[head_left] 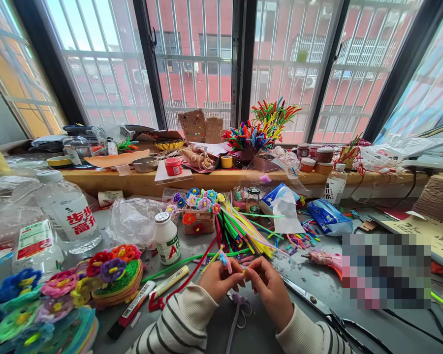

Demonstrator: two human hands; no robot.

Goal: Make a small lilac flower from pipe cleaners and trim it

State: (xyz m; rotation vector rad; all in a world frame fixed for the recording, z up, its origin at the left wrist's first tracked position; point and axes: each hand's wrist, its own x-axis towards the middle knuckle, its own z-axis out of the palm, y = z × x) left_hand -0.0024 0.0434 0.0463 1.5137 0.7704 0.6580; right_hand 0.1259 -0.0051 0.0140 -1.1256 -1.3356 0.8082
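Note:
My left hand [218,279] and my right hand [268,285] meet at the fingertips low in the middle of the view, both pinched on a small pipe-cleaner piece [226,260] with pink, blue and yellow bits. A lilac pipe-cleaner shape [239,305] lies on the grey table just under my wrists. A bundle of coloured pipe cleaners [239,228] fans out right behind my hands. Both sleeves are white with dark stripes.
Finished pipe-cleaner flowers [110,273] are stacked at the left, by plastic bottles [68,211] and a small white bottle [167,238]. Scissors [310,297] lie right of my right hand, a pink glue gun [323,258] beyond. A small basket of flowers [197,216] and a cluttered wooden ledge [214,179] stand behind.

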